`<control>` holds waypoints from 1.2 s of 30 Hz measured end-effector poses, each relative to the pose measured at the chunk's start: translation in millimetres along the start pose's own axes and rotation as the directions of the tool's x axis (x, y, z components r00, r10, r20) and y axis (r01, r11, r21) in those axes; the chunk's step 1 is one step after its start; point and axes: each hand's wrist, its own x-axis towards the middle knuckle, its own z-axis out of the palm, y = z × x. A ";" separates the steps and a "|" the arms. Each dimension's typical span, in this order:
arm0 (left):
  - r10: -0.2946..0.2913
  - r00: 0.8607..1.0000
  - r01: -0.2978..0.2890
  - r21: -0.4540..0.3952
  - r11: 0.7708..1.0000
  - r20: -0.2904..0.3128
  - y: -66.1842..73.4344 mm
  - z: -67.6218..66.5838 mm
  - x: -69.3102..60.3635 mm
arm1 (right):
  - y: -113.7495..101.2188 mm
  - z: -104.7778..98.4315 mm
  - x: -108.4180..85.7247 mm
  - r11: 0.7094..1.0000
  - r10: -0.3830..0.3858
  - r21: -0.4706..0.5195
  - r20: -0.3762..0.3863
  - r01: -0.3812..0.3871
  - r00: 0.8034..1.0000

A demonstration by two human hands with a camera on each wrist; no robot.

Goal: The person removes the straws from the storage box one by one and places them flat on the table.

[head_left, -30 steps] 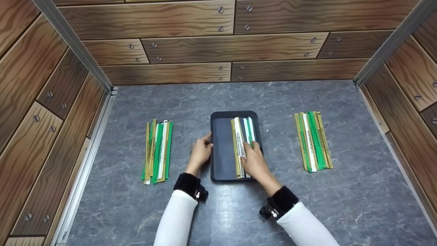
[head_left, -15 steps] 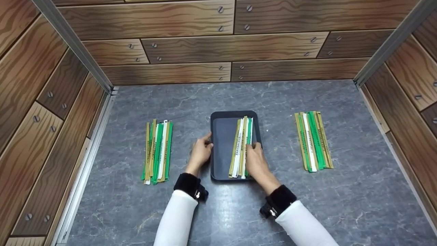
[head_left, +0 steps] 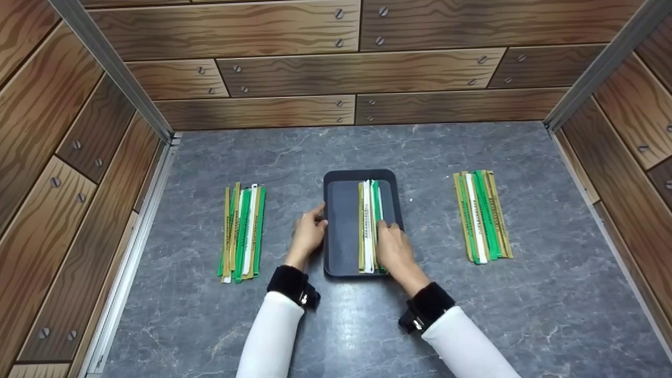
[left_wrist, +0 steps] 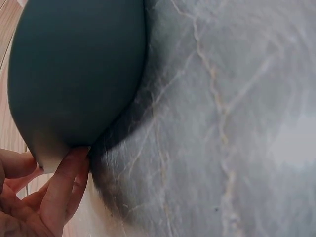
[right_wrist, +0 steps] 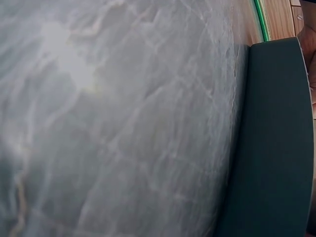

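A dark grey tray [head_left: 344, 226] lies mid-table. My left hand [head_left: 308, 233] holds its left side, with thumb and fingers at the wall; the left wrist view shows the fingertips [left_wrist: 79, 150] against the tray's edge. Inside the tray's right half is a bundle of long, narrow printed packets [head_left: 368, 226] in white, green and gold, lying lengthwise. My right hand [head_left: 392, 245] grips the right side of this bundle with curled fingers, hiding its lower right part. The right wrist view shows only the tray's outer wall [right_wrist: 274, 143] and the tabletop, not my right fingers.
A similar group of packets [head_left: 244, 233] lies on the grey marbled table [head_left: 336, 325] left of the tray. Another group [head_left: 481, 218] lies to the right. Wood-patterned walls [head_left: 294, 79] enclose the back and sides.
In the tray, the packets under my right hand have shifted, tilted, then drawn into a narrower, straighter bundle. My right hand's fingers have curled in more. My left hand and the tray have stayed put.
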 end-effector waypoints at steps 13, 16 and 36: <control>0.016 1.000 -0.016 -0.001 1.000 -0.004 -0.3 0.6 0.5 | -0.5 4.8 2.3 0.999 0.042 -0.031 0.002 -0.042 0.999; 0.010 1.000 -0.010 0.000 1.000 -0.001 -0.5 0.9 1.1 | -0.1 3.8 1.3 1.000 0.027 -0.008 -0.035 -0.027 0.999; 0.020 1.000 -0.020 -0.020 1.000 -0.009 -1.6 0.6 1.7 | 39.4 -52.4 -0.2 0.930 0.150 0.366 -0.273 -0.042 0.950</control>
